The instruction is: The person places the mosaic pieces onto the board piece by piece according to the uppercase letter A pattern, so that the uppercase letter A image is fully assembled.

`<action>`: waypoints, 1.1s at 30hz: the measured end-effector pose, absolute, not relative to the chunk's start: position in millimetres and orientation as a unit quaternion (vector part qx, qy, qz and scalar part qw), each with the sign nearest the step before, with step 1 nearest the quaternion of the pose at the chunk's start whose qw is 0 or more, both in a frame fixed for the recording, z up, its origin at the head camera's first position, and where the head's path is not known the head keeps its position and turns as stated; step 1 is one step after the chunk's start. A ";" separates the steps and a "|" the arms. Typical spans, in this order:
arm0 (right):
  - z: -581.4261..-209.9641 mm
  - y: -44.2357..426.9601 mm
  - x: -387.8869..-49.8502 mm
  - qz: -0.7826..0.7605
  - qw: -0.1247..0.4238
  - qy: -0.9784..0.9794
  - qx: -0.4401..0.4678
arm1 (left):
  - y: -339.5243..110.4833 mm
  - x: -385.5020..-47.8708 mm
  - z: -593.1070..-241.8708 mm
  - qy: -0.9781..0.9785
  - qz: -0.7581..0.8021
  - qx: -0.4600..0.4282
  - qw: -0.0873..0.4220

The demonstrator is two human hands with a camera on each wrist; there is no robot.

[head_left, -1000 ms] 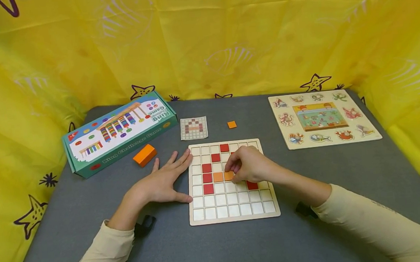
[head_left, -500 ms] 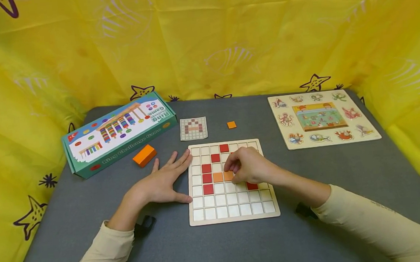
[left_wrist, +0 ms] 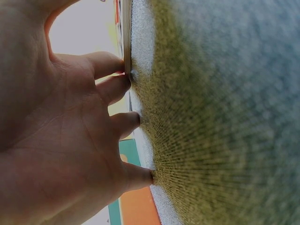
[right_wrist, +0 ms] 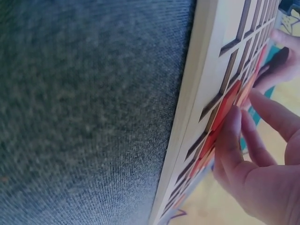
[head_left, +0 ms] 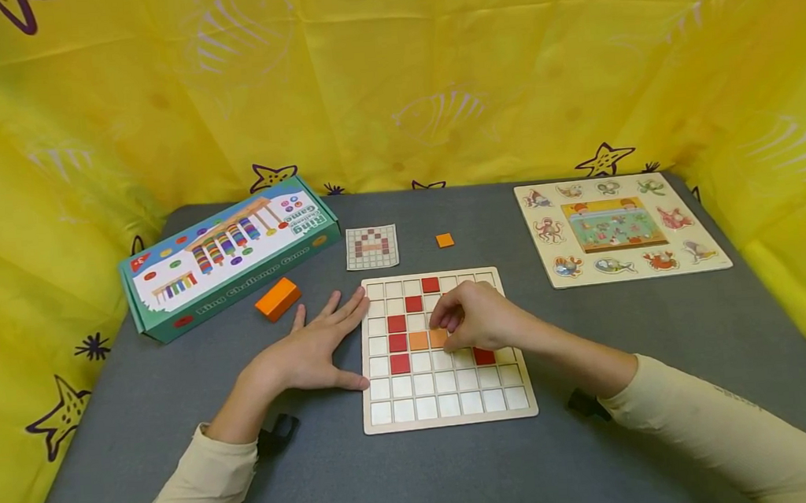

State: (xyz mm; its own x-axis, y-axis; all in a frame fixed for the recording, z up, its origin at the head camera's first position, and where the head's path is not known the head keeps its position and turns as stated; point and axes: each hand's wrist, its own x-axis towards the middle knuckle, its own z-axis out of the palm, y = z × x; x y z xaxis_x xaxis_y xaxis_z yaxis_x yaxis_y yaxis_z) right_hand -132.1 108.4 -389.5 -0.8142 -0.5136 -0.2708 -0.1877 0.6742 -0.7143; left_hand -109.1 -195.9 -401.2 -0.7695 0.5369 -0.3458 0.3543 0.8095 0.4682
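Note:
A wooden grid board (head_left: 452, 421) lies on the table, with several red tiles (head_left: 400, 363) and an orange tile (head_left: 418, 341) in its cells. My right hand (head_left: 479, 316) is over the board's middle, its thumb and fingertips at a second orange tile (head_left: 438, 338) in the neighbouring cell, which they seem to pinch. In the right wrist view the right hand (right_wrist: 262, 164) partly hides the tiles under its fingers. My left hand (head_left: 311, 349) is spread flat on the table, thumb and fingertips touching the board's left edge. The left wrist view shows the left hand's palm (left_wrist: 70, 126) and outstretched fingers.
Behind the board lie a small pattern card (head_left: 372, 247) and a loose orange tile (head_left: 445, 239). An orange block (head_left: 278, 299) sits beside a green game box (head_left: 233, 257) at left. A sea-animal puzzle board (head_left: 545, 248) lies at right. Yellow cloth (head_left: 360, 73) surrounds the table.

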 end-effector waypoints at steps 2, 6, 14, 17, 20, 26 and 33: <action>-388.7 109.4 -133.7 -0.355 0.231 0.883 -0.201 | -196.0 -109.2 -401.5 0.921 0.191 0.241 0.239; -386.8 112.6 -138.8 -0.366 0.222 0.879 -0.208 | -196.1 -109.4 -401.9 0.921 0.191 0.242 0.239; -382.6 120.3 -149.7 -0.376 0.207 0.881 -0.201 | -196.1 -109.0 -401.6 0.921 0.190 0.245 0.237; -383.1 123.3 -154.6 -0.376 0.198 0.882 -0.202 | -196.4 -108.5 -401.7 0.921 0.188 0.247 0.234; -383.1 125.6 -159.6 -0.378 0.187 0.884 -0.200 | -196.3 -108.2 -401.7 0.922 0.187 0.248 0.232; -381.3 130.6 -170.8 -0.380 0.163 0.894 -0.172 | -195.7 -108.4 -401.3 0.921 0.190 0.246 0.233; -382.2 137.5 -185.7 -0.386 0.143 0.900 -0.146 | -196.3 -108.7 -401.8 0.921 0.189 0.248 0.233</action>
